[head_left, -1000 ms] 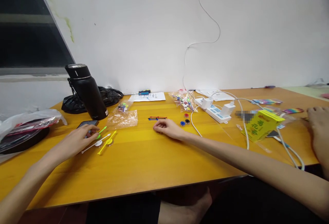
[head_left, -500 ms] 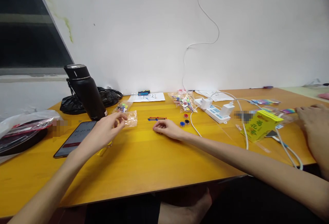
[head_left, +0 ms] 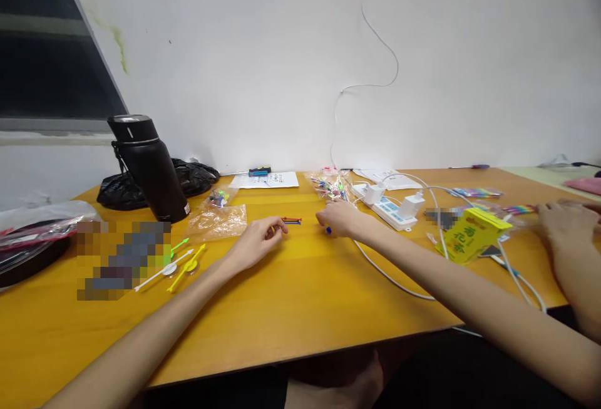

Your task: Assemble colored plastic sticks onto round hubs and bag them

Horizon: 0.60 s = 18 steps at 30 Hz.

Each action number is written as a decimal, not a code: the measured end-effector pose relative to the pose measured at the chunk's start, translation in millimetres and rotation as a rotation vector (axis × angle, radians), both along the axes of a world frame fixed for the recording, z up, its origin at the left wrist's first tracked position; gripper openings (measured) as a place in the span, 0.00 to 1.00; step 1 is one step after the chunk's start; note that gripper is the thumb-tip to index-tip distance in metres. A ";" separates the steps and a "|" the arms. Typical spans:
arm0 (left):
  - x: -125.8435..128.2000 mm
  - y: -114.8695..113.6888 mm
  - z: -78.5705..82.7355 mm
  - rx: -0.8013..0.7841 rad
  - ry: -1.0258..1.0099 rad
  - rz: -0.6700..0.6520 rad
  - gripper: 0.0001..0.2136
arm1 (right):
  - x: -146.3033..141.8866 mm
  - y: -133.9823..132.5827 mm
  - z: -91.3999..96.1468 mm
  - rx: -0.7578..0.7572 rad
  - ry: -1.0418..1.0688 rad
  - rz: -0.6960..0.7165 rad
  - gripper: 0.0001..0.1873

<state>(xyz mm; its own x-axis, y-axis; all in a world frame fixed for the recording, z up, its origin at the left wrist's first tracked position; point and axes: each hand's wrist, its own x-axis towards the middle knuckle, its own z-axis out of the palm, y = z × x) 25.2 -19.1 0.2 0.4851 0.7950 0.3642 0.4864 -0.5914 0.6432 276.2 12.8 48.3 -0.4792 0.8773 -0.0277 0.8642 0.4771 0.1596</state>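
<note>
Glossy wooden table (head_left: 300,296), matt black metal flask (head_left: 153,174).

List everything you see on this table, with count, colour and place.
table: one, orange wood, across view
flask: one, black, back left
bag: one, black, behind flask
spinner sticks: three, green, white, yellow, front left
clear bag: one, transparent, right of flask
thin sticks: few, red and blue, centre
power strip: one, white, back right
carton: one, yellow, right
other person's hand: one, far right
left hand: one, beside thin sticks
right hand: one, on blue piece
</note>
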 end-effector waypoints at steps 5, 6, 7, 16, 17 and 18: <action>-2.8 6.2 -12.5 -0.100 -0.094 0.017 0.12 | -7.8 -4.9 0.8 -0.016 -0.044 -0.030 0.08; -0.8 8.0 -15.7 -0.158 -0.153 0.022 0.12 | -10.9 -6.7 1.4 -0.013 -0.010 -0.025 0.06; 1.8 9.4 -18.9 -0.229 -0.231 0.022 0.13 | -14.8 -8.7 1.4 -0.007 0.048 -0.011 0.05; 9.3 4.4 -20.7 -0.641 -0.644 -0.106 0.18 | -49.3 -16.0 -25.8 -0.076 0.716 0.257 0.12; 8.2 5.1 -20.4 -0.648 -0.658 -0.088 0.18 | -48.6 -14.1 -29.3 -0.109 0.773 0.276 0.13; 7.1 6.5 -20.5 -0.656 -0.680 -0.063 0.18 | -47.2 -11.9 -32.5 -0.148 0.836 0.282 0.15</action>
<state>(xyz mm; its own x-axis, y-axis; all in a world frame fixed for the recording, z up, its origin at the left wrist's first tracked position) 32.3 -12.5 -20.3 0.3821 0.9211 0.0744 -0.1353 -0.0239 0.9905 229.1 0.9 15.8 -0.5910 0.7388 0.3239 0.5179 0.6553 -0.5498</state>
